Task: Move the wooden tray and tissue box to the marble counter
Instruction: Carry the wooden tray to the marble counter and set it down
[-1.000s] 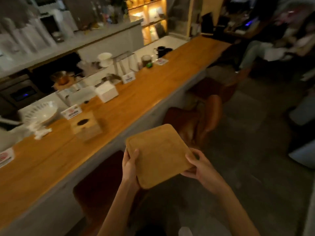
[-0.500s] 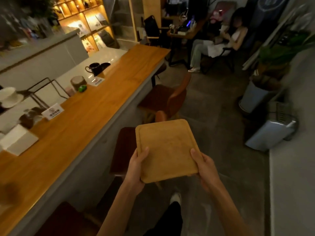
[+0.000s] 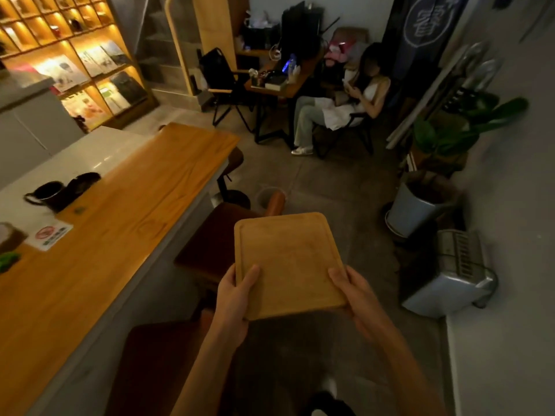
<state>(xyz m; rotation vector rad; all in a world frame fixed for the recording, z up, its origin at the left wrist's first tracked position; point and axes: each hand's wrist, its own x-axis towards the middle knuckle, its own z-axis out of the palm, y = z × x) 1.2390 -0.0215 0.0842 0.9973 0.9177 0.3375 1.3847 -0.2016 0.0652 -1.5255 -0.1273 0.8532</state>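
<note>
Green object (image 3: 9,259), left edge: cut off, unidentifiable. Shelf items (image 3: 75,25), upper left: blurred. Wooden tray (image 3: 288,262) underside: hidden.

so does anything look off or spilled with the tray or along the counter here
Nothing stands out. The square wooden tray is empty and undamaged, held by its near corners in the left hand and right hand. The long wooden counter shows no spill; the black mugs are upright.

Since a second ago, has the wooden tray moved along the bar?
Yes. The wooden tray was carried toward the far end of the wooden bar top.
</note>
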